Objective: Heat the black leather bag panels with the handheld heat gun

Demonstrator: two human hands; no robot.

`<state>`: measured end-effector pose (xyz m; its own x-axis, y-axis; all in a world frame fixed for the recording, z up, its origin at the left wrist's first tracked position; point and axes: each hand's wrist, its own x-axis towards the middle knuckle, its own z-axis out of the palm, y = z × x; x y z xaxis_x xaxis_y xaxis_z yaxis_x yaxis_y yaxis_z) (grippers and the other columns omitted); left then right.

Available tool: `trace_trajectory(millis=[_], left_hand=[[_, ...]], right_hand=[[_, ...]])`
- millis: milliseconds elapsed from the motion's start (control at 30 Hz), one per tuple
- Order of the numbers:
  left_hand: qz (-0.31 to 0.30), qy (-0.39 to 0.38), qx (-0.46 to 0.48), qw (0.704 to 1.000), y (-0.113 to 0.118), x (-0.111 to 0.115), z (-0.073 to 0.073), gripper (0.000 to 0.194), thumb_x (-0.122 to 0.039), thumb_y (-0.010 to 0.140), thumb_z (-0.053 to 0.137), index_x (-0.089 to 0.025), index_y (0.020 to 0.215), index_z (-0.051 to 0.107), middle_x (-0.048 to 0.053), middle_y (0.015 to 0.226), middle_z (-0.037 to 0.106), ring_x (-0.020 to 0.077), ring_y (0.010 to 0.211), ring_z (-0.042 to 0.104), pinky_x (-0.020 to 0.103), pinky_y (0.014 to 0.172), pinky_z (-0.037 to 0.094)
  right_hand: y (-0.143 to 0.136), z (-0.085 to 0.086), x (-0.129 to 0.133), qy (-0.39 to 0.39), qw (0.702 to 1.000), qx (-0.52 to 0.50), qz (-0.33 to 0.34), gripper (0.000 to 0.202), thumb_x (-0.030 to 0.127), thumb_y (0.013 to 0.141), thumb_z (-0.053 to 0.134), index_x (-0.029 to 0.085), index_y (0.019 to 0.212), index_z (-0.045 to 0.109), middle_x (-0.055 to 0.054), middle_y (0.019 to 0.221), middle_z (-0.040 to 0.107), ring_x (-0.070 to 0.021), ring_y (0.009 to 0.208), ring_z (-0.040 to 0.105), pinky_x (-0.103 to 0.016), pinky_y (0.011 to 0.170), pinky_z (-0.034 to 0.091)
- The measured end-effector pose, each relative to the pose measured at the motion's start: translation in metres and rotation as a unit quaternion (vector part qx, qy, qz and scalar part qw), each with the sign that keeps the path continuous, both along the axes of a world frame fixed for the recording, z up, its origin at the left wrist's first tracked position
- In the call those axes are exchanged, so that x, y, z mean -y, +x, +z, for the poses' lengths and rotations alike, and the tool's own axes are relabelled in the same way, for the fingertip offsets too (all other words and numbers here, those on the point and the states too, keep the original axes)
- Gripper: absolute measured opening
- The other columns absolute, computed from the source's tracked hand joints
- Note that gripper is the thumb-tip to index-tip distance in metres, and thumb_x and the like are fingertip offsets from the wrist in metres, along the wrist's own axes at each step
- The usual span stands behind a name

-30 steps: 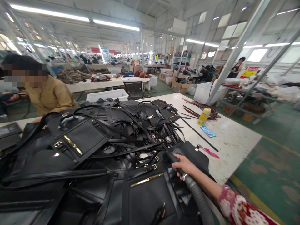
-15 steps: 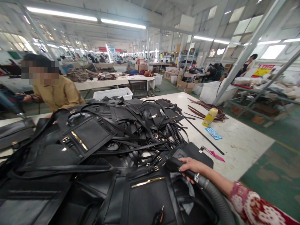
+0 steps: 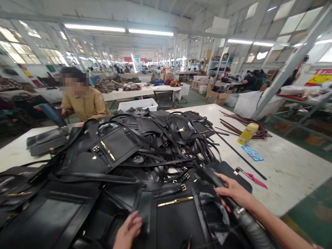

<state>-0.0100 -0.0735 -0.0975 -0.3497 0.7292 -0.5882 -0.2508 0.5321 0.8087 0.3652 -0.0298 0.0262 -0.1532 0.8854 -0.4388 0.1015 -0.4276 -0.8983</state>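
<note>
Black leather bags (image 3: 176,218) with gold zips, buckles and long straps lie heaped over the table. On the right, my right hand (image 3: 230,192) is wrapped round the black handle of a ribbed hose (image 3: 251,228), whose nozzle lies over the bags. At the bottom centre my left hand (image 3: 129,228) is over the left side of a bag with a gold zip, fingers apart and slightly curled, holding nothing. Whether it touches the bag I cannot tell. A pink-handled tool (image 3: 255,180) lies right of the pile.
A yellow bottle (image 3: 248,134), a blue card (image 3: 252,153) and brown straps (image 3: 233,124) lie on the white table (image 3: 293,166). Across it, a person in a tan shirt (image 3: 84,103) holds a tool over a bag. A white bin (image 3: 138,103) stands behind the pile.
My left hand has come into view at the bottom. The view has turned left, so the scene sits further right. My right hand still holds the hose handle.
</note>
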Motion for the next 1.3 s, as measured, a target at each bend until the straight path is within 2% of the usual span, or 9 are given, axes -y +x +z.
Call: trace_trajectory(millis=[200,400,533,667,833,1033,1133,1200,1300], left_hand=[[-0.026,0.06,0.014,0.998,0.04,-0.046,-0.029,0.043,-0.01,0.048,0.066,-0.011,0.09,0.058,0.003,0.07,0.063,0.018,0.067,0.06,0.029,0.069,0.044],[-0.065,0.135,0.212,0.966,0.052,-0.033,-0.03,0.034,-0.017,0.058,0.064,-0.013,0.091,0.06,0.009,0.09,0.067,0.0201,0.086,0.061,0.03,0.08,0.043],[-0.032,0.129,0.3,0.945,0.051,-0.028,-0.026,0.03,-0.014,0.057,0.067,-0.014,0.087,0.062,0.007,0.083,0.069,0.02,0.08,0.063,0.031,0.077,0.045],[-0.027,0.12,0.307,0.944,0.049,-0.032,-0.024,0.03,-0.015,0.056,0.067,-0.015,0.086,0.063,0.006,0.081,0.069,0.0214,0.077,0.063,0.033,0.073,0.047],[-0.051,0.118,0.274,0.953,0.05,-0.034,-0.027,0.029,-0.015,0.056,0.065,-0.015,0.084,0.064,0.006,0.081,0.069,0.0225,0.08,0.063,0.032,0.073,0.046],[-0.156,0.087,0.16,0.971,0.052,-0.037,-0.034,0.029,-0.02,0.059,0.057,-0.014,0.087,0.059,0.006,0.074,0.068,0.0235,0.073,0.063,0.035,0.071,0.046],[-0.176,0.114,-0.125,0.97,0.052,-0.054,-0.02,0.044,-0.017,0.058,0.052,-0.012,0.102,0.053,0.011,0.091,0.065,0.0264,0.089,0.059,0.041,0.083,0.042],[-0.201,0.176,-0.309,0.913,0.065,-0.071,-0.003,0.049,-0.019,0.062,0.048,-0.013,0.111,0.048,0.012,0.111,0.056,0.0253,0.108,0.048,0.041,0.095,0.034],[-0.393,0.238,-0.372,0.807,0.109,-0.094,0.021,0.048,-0.023,0.071,0.041,-0.018,0.119,0.042,0.008,0.125,0.045,0.0198,0.119,0.036,0.036,0.102,0.025]], right_hand=[[-0.067,0.012,0.017,-0.06,0.988,-0.06,0.127,0.078,0.017,0.067,0.056,0.021,0.133,0.017,0.002,0.063,0.061,-0.0089,0.036,0.052,-0.016,0.032,0.044],[-0.13,-0.036,-0.003,-0.112,0.965,-0.13,0.199,0.075,0.011,0.057,0.058,0.02,0.127,0.034,0.0,0.065,0.062,-0.0127,0.04,0.058,-0.014,0.031,0.041],[-0.162,-0.057,-0.024,-0.085,0.974,-0.121,0.173,0.079,0.014,0.056,0.056,0.015,0.13,0.027,0.001,0.06,0.061,-0.012,0.035,0.055,-0.016,0.03,0.04],[-0.164,-0.047,-0.031,-0.033,0.986,-0.109,0.117,0.079,0.018,0.061,0.057,0.021,0.132,0.02,0.003,0.068,0.059,-0.0082,0.035,0.053,-0.017,0.032,0.043],[-0.134,-0.039,-0.01,-0.073,0.978,-0.126,0.151,0.075,0.015,0.058,0.059,0.021,0.127,0.031,-0.002,0.075,0.062,-0.0125,0.038,0.057,-0.017,0.03,0.041],[-0.151,-0.058,0.0,-0.052,0.986,-0.13,0.094,0.078,0.011,0.054,0.056,0.02,0.127,0.032,-0.003,0.085,0.061,-0.0071,0.033,0.052,-0.016,0.028,0.039],[-0.149,-0.049,-0.002,-0.013,0.99,-0.131,0.048,0.078,0.01,0.055,0.055,0.025,0.127,0.032,-0.003,0.094,0.059,-0.0057,0.036,0.051,-0.017,0.03,0.041],[-0.132,-0.036,0.002,0.01,0.991,-0.133,0.018,0.076,0.01,0.057,0.054,0.027,0.128,0.031,-0.002,0.094,0.059,-0.0066,0.039,0.053,-0.018,0.032,0.042],[-0.091,-0.019,0.016,0.04,0.991,-0.118,-0.052,0.076,0.014,0.063,0.056,0.025,0.13,0.024,0.001,0.08,0.061,-0.008,0.039,0.052,-0.019,0.033,0.042]])
